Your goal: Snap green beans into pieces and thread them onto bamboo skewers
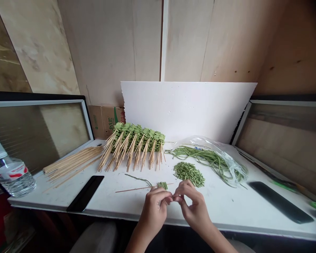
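Note:
My left hand (156, 207) and my right hand (193, 203) meet fingertip to fingertip above the table's front part. Both are closed in a pinch. A long green bean (139, 178) runs up and leftward from behind my left hand's fingers; the part between my fingertips is too small to make out. Just beyond the hands lies a wooden skewer (131, 190) with a short row of cut bean pieces (162, 185) on it. A pile of cut bean pieces (189, 173) sits behind my right hand.
Filled skewers (138, 140) are stacked at the back, bare skewers (73, 163) left of them. Long beans (208, 157) lie in clear plastic at right. A black phone (85, 194), a water bottle (12, 174) and a dark flat object (280, 202) rest near the table's edges.

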The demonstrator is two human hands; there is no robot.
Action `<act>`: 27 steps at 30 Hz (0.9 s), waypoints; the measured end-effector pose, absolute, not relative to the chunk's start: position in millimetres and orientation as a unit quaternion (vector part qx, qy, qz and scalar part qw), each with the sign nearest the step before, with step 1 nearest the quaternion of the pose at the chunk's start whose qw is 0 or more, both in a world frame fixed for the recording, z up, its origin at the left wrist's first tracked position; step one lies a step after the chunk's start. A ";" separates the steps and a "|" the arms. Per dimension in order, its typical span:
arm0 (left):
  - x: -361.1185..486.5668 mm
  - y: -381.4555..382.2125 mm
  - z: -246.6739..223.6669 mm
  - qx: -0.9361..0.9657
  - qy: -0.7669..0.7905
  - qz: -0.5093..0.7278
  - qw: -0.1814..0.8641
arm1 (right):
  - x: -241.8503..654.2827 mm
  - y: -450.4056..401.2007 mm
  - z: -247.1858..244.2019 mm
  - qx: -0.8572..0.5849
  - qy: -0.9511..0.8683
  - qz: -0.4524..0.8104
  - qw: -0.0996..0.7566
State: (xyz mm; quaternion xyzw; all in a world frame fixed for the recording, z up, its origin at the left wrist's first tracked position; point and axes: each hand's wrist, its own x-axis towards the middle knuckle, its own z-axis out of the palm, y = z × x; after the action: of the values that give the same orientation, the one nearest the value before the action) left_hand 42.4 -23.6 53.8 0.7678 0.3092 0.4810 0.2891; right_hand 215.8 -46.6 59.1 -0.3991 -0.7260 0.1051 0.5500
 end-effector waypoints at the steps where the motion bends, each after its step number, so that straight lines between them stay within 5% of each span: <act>1: 42.3 -23.5 53.3 0.764 0.305 0.484 0.297 | 213.6 -47.3 58.0 -0.403 -0.714 0.129 0.558; 8: 35.6 -14.8 47.5 0.698 0.294 0.514 0.403 | 227.9 -34.8 57.3 -0.436 -0.654 0.260 0.561; 12: 28.8 -9.7 43.8 0.685 0.320 0.522 0.395 | 284.6 13.6 62.9 -0.562 -0.637 0.141 0.508; 17: 24.7 -13.2 45.7 0.700 0.332 0.499 0.388 | 350.5 79.8 61.2 -0.677 -0.659 0.015 0.327; 27: 30.8 -5.0 27.2 0.616 0.356 0.529 0.462 | 357.2 105.9 55.2 -0.690 -0.663 0.043 0.288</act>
State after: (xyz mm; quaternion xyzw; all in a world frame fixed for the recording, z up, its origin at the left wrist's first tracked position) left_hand 30.8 -5.0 27.2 0.6163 0.3556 0.5290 0.4625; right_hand 357.2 105.9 55.2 -0.6895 -0.6631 0.0434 0.2879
